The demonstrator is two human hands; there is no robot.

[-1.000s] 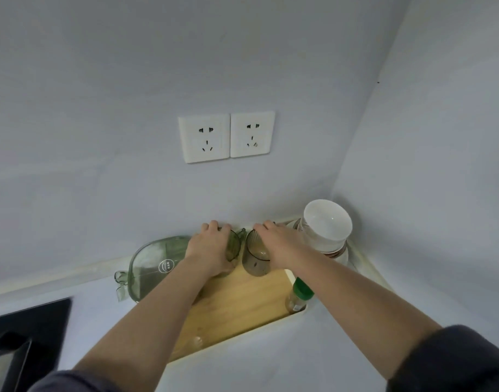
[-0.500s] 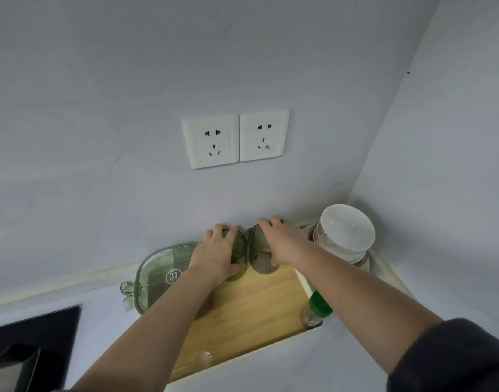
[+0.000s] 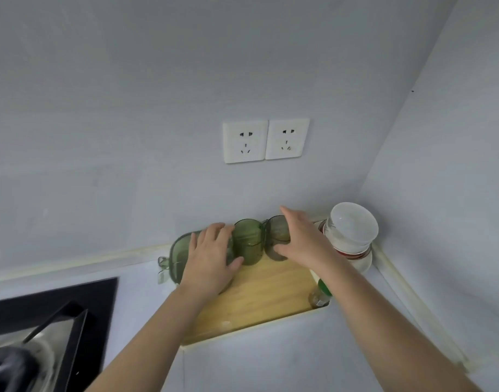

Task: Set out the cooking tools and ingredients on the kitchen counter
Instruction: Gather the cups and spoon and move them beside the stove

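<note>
Two translucent cups stand side by side at the back of a wooden board (image 3: 271, 295), against the wall: a green cup (image 3: 248, 241) and a grey cup (image 3: 276, 233). My left hand (image 3: 211, 258) lies just left of the green cup with straight fingers, its thumb by the cup's base. Over the right side of the grey cup is my right hand (image 3: 302, 239), fingers stretched out past the rim and thumb near the cup's front. Neither hand plainly grips a cup.
A green see-through container (image 3: 179, 256) lies left of the cups, partly under my left hand. Stacked white bowls (image 3: 353, 230) fill the right corner, with a green-capped bottle (image 3: 320, 295) in front. A black stove (image 3: 53, 306) sits at lower left. Wall sockets (image 3: 265, 140) hang above.
Both hands held the cups from above before; now their fingers have loosened and drawn slightly off them. The two cups stand closer together at the wall. The view has shifted left.
</note>
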